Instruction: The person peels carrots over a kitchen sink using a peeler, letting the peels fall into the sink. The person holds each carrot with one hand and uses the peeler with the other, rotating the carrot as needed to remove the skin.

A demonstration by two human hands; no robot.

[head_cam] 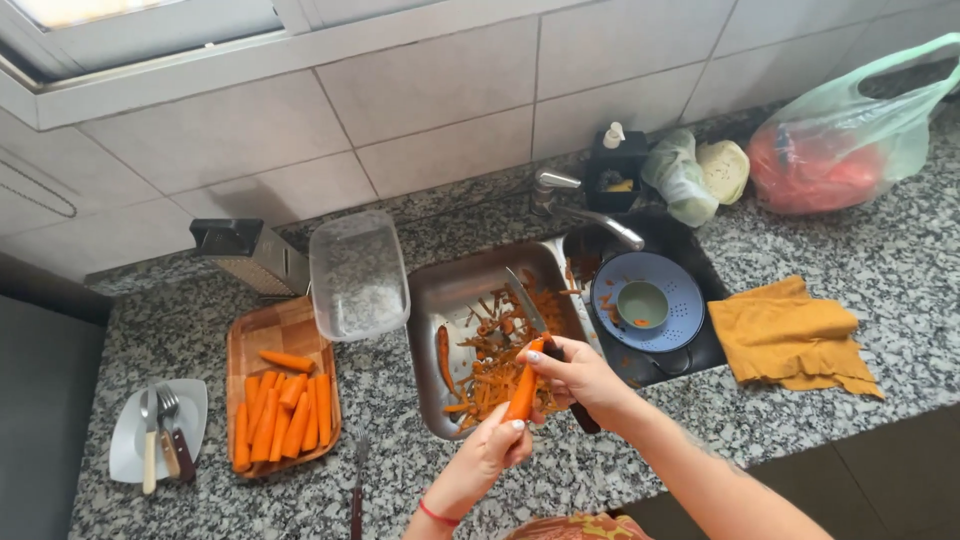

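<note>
Both hands are working over the sink (440, 300): left hand (497, 447) is gripping the carrot (522, 388) from below, right hand (578, 375) is holding the knife (530, 310) against it, above orange peelings (490, 365).

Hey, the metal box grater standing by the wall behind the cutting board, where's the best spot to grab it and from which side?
Probably by the dark handle across its top. The box grater stands upright, so that handle faces up; coming from above looks easiest. The tiled wall is behind it, the clear plastic container close on its right and the wooden cutting board in front.
</note>
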